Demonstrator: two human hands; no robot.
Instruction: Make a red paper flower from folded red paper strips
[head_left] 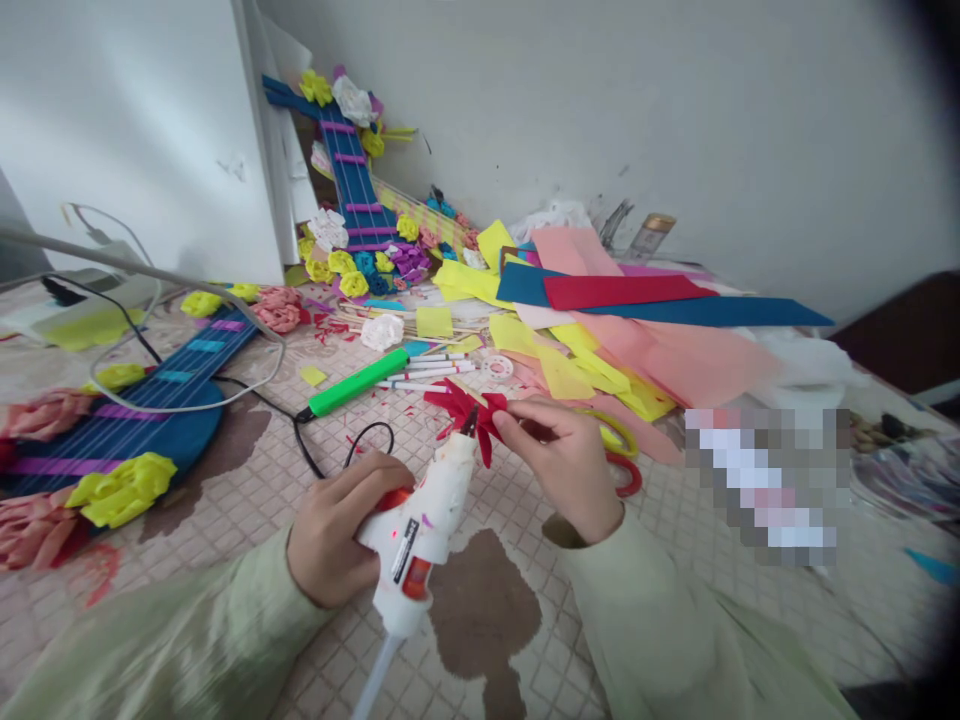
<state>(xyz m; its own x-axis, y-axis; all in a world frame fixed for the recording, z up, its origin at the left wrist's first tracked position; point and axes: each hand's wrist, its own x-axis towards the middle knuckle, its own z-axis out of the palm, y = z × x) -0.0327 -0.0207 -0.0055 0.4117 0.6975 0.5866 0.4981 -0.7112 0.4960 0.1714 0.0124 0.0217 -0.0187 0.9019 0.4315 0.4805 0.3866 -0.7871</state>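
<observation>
My left hand [341,525] is wrapped round the handle of a white hot glue gun [442,500], its fingers near the orange trigger. A clear glue stick [377,680] sticks out of the gun's back end towards me. The dark nozzle points away from me and meets a red paper flower [452,402] with pointed petals; whether it touches is hard to tell. My right hand [562,455] pinches the flower's right side between thumb and fingers. Just beyond that hand lie scissors [625,473] with yellow and red handles, partly hidden by it.
Blue paper guitars with paper flowers lie at left [180,400] and lean at the back [356,190]. Crepe paper strips [675,350] pile up at back right. A green bar [360,383], markers [431,372], a tape roll [496,368] and a black cable [306,445] lie nearby.
</observation>
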